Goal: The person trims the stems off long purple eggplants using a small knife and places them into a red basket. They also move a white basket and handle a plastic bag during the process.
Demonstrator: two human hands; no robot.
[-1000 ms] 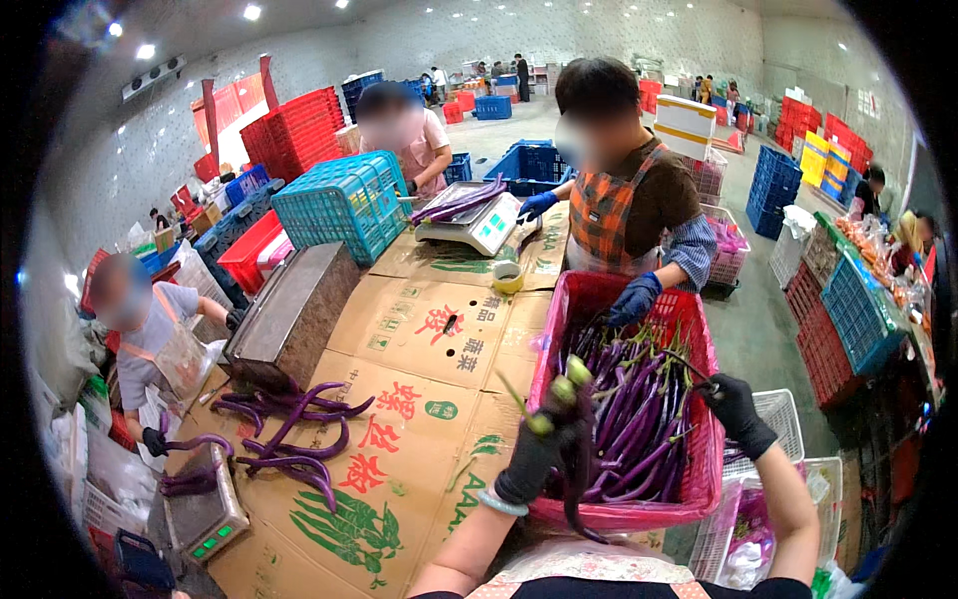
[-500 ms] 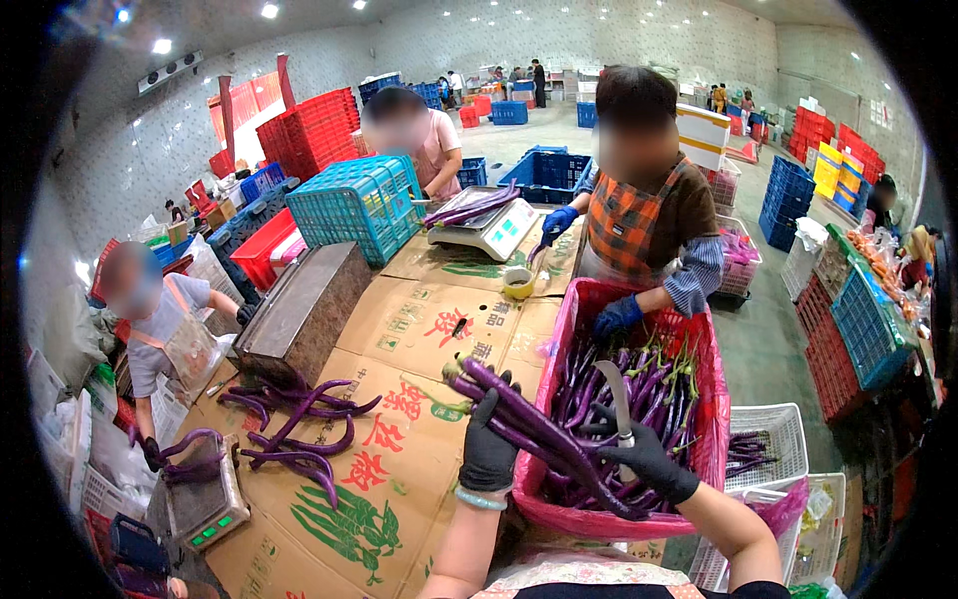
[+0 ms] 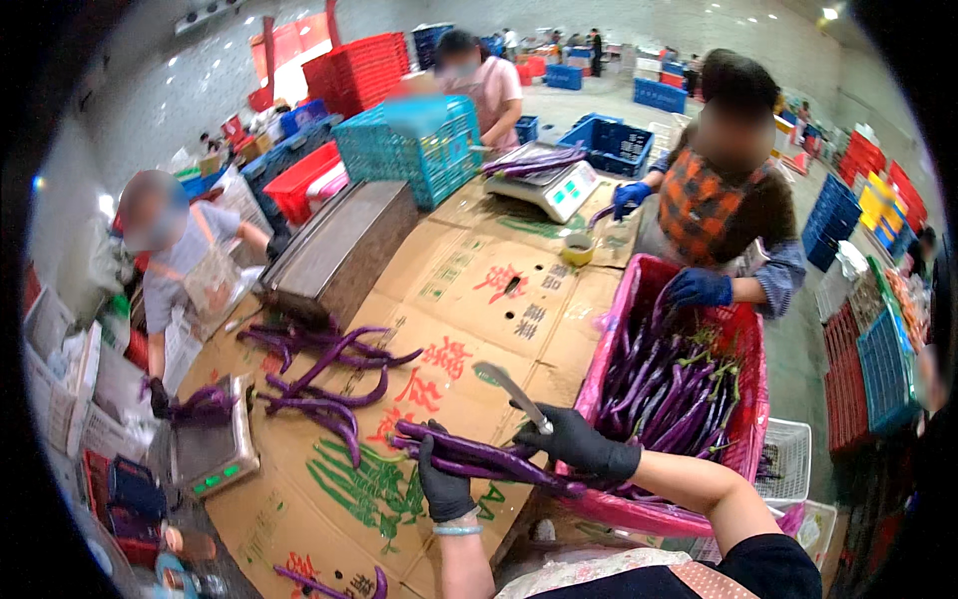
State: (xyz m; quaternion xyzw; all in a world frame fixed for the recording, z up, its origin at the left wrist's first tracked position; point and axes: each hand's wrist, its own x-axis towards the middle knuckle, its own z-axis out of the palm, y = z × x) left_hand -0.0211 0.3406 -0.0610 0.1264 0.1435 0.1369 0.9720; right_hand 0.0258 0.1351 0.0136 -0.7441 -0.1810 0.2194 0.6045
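A bundle of long purple eggplants (image 3: 489, 457) lies across both of my black-gloved hands, just left of the pink-lined crate. My left hand (image 3: 445, 487) is closed around the bundle near its left end. In my right hand (image 3: 584, 445) is a knife (image 3: 511, 387) with a pale handle, its blade pointing up and left; this hand also touches the bundle's right half, and some fingers are hidden. More eggplants (image 3: 669, 389) fill the pink-lined crate (image 3: 639, 514). Several loose eggplants (image 3: 319, 399) lie in a pile on the cardboard-covered table (image 3: 439, 319).
A co-worker in an orange checked apron (image 3: 709, 195) reaches into the crate with a blue glove. Another person (image 3: 195, 245) handles eggplants over a scale (image 3: 212, 439) at the left. A second scale (image 3: 554, 185), metal box (image 3: 344, 250) and tape roll (image 3: 577, 249) stand on the table.
My view has swung right. My hands have moved the eggplant bundle from over the crate to the left, over the cardboard, and lowered it. The knife blade has tilted leftward.
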